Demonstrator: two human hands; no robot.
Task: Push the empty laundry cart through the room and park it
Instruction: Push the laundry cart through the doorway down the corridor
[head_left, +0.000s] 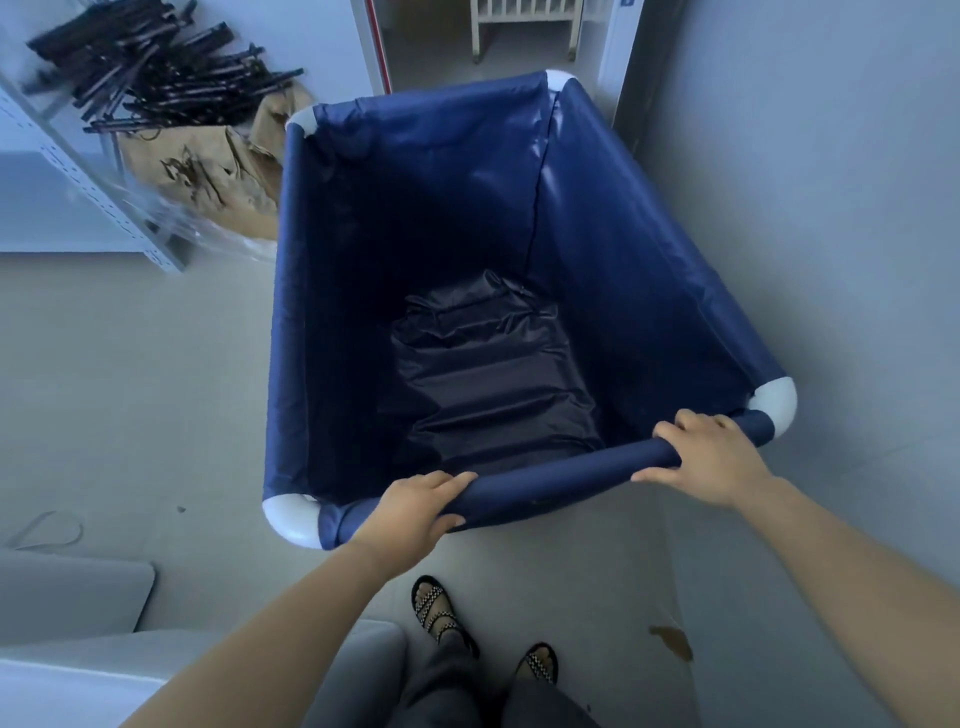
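The laundry cart (597, 249) is a deep blue fabric bin on a frame with white rounded corner pieces. It stands right in front of me and nothing lies inside but its dark liner bottom. My left hand (415, 512) grips the near rim bar close to the left corner. My right hand (709, 457) grips the same bar near the right corner. The cart's far end points toward an open doorway (498, 57).
A grey wall (831, 208) runs close along the cart's right side. On the left stand a metal shelf (78, 171), a pile of black rods (150, 62) and crumpled brown paper (208, 176). A white crib-like frame (524, 26) stands beyond the doorway. Grey cushions (72, 597) lie at lower left.
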